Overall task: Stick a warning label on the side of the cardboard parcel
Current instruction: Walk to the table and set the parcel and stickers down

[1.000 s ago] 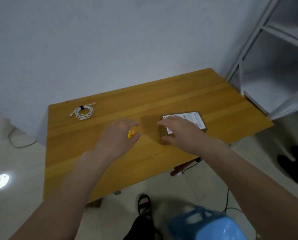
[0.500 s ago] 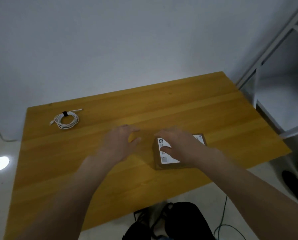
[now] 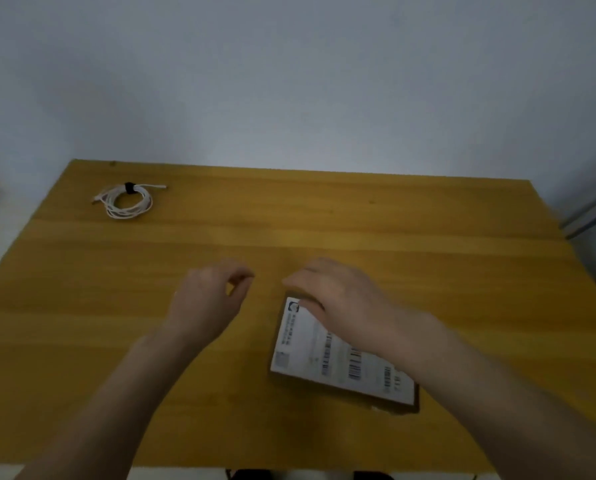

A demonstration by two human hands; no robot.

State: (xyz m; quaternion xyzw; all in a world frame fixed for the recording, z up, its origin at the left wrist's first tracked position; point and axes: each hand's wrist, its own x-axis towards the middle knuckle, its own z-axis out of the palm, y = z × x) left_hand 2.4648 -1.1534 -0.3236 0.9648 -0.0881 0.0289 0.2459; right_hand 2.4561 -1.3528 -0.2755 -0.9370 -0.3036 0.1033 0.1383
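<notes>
A flat brown cardboard parcel [image 3: 398, 407] lies on the wooden table [image 3: 359, 220], right of centre. A white shipping label [image 3: 310, 351] covers its top. My right hand [image 3: 345, 299] rests on the parcel's far end, with the fingers curled over the far edge and the thumb on the top. My left hand [image 3: 208, 301] hovers just left of the parcel, apart from it, thumb and forefinger pinched together. The small yellow and red warning label seen earlier at those fingertips is hidden in the pinch now.
A coiled white cable [image 3: 127, 200] with a black tie lies at the table's far left corner. A grey metal shelf frame [image 3: 591, 216] stands off the right edge. A pale wall runs behind the table.
My right hand has drawn the parcel nearer and turned it, so its long side points toward me. My left hand stayed pinched beside it. The view tilted down and squared up over the table.
</notes>
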